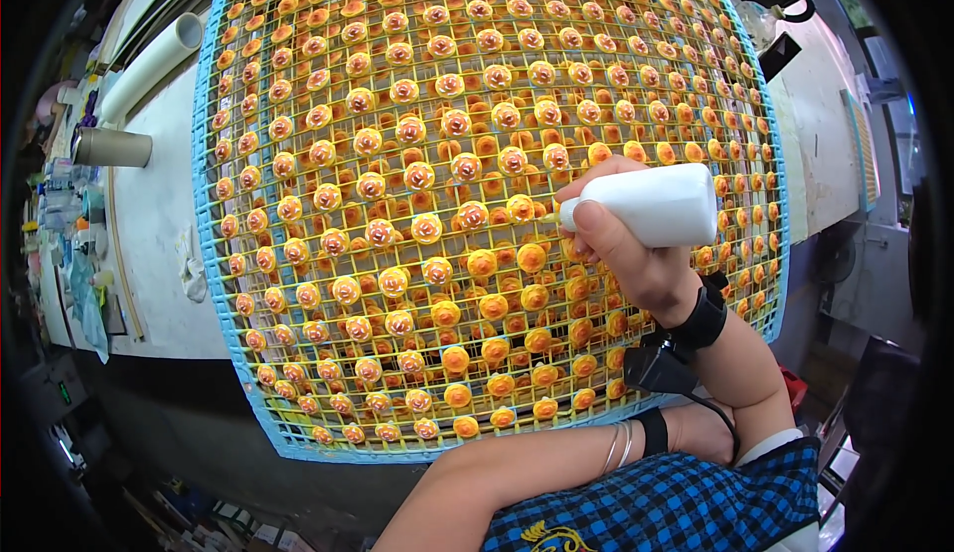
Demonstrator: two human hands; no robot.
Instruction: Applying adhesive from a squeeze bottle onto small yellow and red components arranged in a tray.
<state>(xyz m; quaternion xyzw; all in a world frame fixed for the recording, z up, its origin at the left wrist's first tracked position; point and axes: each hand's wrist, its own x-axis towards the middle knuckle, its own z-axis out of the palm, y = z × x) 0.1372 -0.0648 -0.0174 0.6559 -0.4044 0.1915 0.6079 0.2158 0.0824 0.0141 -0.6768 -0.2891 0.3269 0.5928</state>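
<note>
My right hand (631, 239) is closed around a white squeeze bottle (656, 204), held tilted with its narrow tip pointing left. The tip is at or just beside an orange-yellow rosette (520, 208); whether they touch I cannot tell. Many such rosettes sit in rows on a yellow mesh rack with a light blue frame (204, 194). Toward the left and middle, rosettes carry white markings, like this one (426, 228); those nearer me on the right are plain orange, such as this rosette (481, 262). My left hand (701, 431) is tucked against my right elbow, its fingers hidden.
A second layer of rosettes shows beneath the mesh. On the left are a white table (164, 254), a metallic cup (112, 147) and a white tube (154, 65). A black device (658, 365) hangs at my right wrist. Another pale table (820, 125) stands on the right.
</note>
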